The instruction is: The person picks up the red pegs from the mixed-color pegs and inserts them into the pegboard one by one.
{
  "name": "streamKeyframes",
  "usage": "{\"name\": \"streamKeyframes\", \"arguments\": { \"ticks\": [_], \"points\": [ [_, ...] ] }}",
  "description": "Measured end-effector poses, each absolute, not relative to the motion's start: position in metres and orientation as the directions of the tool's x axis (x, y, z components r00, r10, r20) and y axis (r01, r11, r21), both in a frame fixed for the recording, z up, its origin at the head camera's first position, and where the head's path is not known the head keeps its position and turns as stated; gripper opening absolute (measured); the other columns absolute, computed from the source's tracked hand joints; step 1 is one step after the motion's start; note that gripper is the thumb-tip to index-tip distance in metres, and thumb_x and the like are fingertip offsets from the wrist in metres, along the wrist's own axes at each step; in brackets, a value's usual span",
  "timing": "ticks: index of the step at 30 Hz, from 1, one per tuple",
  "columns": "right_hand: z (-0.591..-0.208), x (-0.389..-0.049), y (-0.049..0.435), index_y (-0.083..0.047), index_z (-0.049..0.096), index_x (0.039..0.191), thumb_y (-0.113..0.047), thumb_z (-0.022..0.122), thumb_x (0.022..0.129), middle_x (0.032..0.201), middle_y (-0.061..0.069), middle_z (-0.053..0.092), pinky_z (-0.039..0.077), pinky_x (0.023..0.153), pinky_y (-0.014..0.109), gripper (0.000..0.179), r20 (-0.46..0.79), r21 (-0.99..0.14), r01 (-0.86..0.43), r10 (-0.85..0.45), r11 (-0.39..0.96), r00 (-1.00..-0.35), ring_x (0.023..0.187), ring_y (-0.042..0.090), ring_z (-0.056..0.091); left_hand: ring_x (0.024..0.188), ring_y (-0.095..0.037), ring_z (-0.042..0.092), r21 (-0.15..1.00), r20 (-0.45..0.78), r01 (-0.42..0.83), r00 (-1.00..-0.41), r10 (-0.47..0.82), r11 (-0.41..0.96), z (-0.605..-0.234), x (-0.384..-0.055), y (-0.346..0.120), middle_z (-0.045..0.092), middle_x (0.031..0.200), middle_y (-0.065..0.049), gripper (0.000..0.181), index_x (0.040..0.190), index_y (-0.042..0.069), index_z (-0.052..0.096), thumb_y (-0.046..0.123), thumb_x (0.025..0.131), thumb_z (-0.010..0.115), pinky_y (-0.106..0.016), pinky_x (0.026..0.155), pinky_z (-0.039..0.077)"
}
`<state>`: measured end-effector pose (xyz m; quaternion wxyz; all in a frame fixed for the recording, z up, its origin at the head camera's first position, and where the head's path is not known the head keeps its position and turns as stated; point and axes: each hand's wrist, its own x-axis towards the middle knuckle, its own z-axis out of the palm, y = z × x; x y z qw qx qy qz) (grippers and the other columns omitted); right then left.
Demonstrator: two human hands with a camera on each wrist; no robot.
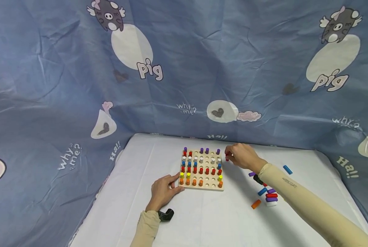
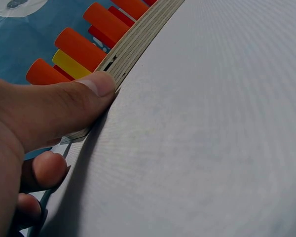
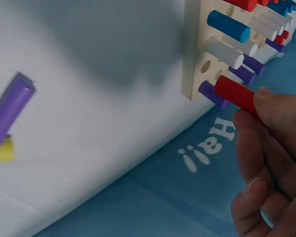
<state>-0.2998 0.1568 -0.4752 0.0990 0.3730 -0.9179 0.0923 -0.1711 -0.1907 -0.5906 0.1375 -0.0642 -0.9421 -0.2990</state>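
A wooden pegboard [image 1: 207,188] lies on the white table, with rows of purple, red, white, blue, yellow and orange pegs upright in its holes; several holes hold no peg. My left hand [image 1: 163,192] holds the board's near left corner, thumb [image 2: 96,86] against the front edge and the index finger along the left side. Between thumb and fingertips, my right hand [image 1: 244,157] pinches a red peg [image 3: 233,94] beside the board's far right corner. That peg overlaps a purple peg [image 3: 210,95] of the back row in the right wrist view.
Loose pegs lie to the right of the board, partly under my right forearm: an orange peg [image 1: 256,204], a blue peg [image 1: 287,169], a white peg [image 1: 271,203] and several others. A blue printed cloth [image 1: 184,68] hangs behind the table.
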Motion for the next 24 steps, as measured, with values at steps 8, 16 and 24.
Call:
{"name": "streamKeyframes", "arguments": {
  "ticks": [8,16,24],
  "points": [
    [-0.469,-0.309,0.141,-0.015,0.076,0.094,-0.010,0.076,0.084,0.080,-0.006,0.072,0.049,0.054,0.032,0.011,0.282,-0.084,-0.710,-0.667,0.699,-0.690,0.063,0.008,0.060,0.052,-0.002,0.035,0.546,0.283,0.187,-0.959,0.030,0.817,-0.589,-0.173,-0.192,0.043,0.061,0.020,0.065,0.129,0.031,0.066,0.053,0.071,0.083,-0.025,0.055,0.029],
    [-0.476,-0.315,0.123,-0.018,0.076,0.094,-0.014,0.077,0.086,0.082,-0.007,0.072,0.049,0.054,0.033,0.009,0.309,-0.110,-0.716,-0.661,0.689,-0.684,0.068,0.011,0.063,0.052,-0.001,0.035,0.542,0.298,0.191,-0.954,0.026,0.818,-0.588,-0.174,-0.191,0.044,0.061,0.020,0.065,0.128,0.031,0.067,0.053,0.069,0.084,-0.024,0.055,0.029],
    [-0.480,-0.316,0.099,-0.017,0.077,0.096,-0.017,0.078,0.085,0.086,-0.003,0.073,0.051,0.057,0.034,0.011,0.319,-0.141,-0.722,-0.659,0.678,-0.681,0.073,0.014,0.064,0.052,-0.002,0.035,0.551,0.291,0.191,-0.956,0.028,0.812,-0.591,-0.172,-0.190,0.044,0.061,0.021,0.066,0.129,0.032,0.066,0.054,0.070,0.084,-0.024,0.055,0.029]
  ]
}}
